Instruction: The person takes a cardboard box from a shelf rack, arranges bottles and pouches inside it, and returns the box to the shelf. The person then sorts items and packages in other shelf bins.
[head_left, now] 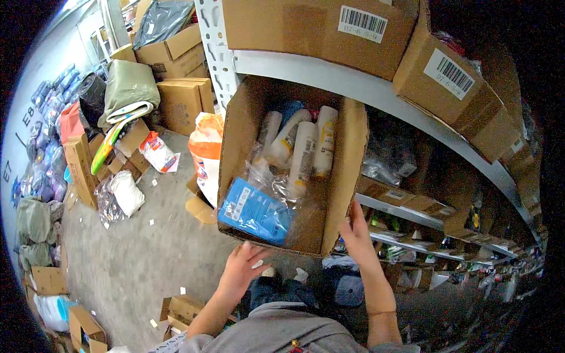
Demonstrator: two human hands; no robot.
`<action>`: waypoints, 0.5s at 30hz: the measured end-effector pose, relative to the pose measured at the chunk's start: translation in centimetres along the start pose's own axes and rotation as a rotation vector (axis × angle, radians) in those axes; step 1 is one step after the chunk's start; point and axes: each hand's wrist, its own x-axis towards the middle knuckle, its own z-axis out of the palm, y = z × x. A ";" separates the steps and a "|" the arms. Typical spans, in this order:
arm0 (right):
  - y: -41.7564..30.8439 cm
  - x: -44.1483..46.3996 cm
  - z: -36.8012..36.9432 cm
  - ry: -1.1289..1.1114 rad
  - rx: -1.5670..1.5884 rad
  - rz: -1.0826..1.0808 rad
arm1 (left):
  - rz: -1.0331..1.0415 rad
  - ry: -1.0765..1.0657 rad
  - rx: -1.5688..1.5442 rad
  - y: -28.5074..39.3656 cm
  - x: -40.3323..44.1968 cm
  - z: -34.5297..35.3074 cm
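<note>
Since box (346, 159) likely pens them, bottles (302, 156) bunch toward its far end; left hand (242, 267) spread at its near edge, right hand (357, 235) at its right wall, probably steadying; right grip unclear.

Your left hand (240, 272) is at the near edge of a cardboard box (348, 159), your right hand (357, 235) at its right side; inside lie white bottles (303, 154) and a blue packet (254, 213).

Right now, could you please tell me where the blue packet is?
In the head view, the blue packet lies inside the cardboard box, at its near left corner, beside the white bottles.
</note>
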 end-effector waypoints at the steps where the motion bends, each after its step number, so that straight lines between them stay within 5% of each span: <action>1: -0.4 0.2 0.2 0.047 -0.248 -0.095 | 0.005 0.000 -0.002 -0.3 0.0 -0.8; 3: -2.7 0.5 0.0 0.088 -0.380 -0.076 | 0.274 0.260 -0.089 -0.8 -0.2 -3.2; 5: -3.7 1.6 0.0 0.131 -0.510 -0.050 | 0.775 0.495 0.452 1.7 -0.1 -3.2; 7: -4.1 3.1 0.0 0.361 -0.796 -0.305 | 0.972 0.417 0.750 6.9 -1.7 -0.4; 15: -7.0 6.2 -0.4 0.268 -1.066 -0.163 | 1.169 0.271 1.357 16.4 3.0 7.7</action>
